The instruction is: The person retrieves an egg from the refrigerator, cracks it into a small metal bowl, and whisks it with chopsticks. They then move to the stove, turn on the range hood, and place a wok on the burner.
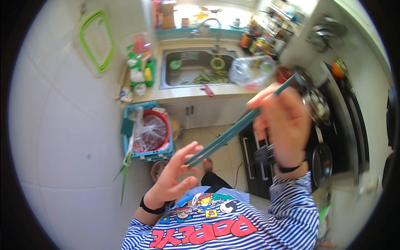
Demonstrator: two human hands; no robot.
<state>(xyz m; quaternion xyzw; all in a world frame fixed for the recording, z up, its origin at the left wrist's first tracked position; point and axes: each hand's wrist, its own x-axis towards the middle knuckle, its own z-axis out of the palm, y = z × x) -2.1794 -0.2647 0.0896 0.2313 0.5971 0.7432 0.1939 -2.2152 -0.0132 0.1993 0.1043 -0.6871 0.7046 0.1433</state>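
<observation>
My right hand (pixel 282 123) holds a pair of teal chopsticks (pixel 231 132) aslant in front of me, their lower ends pointing down to the left. The hand is slightly blurred. My left hand (pixel 173 175), fingers spread, is beside those lower ends; whether a fingertip touches them is hard to tell. Beyond both hands lies a steel sink (pixel 187 64), with green vegetable pieces (pixel 212 77) along its near side. A green strainer-like piece (pixel 217 63) hangs below the faucet (pixel 207 20).
At left, a blue crate (pixel 126 137) holds a red basin (pixel 168 125) with a plastic bag. A steel pot (pixel 317 106) and a frying pan (pixel 322 164) are at right. A clear plastic bag (pixel 250 71) and a red-handled tool (pixel 207 90) lie by the sink.
</observation>
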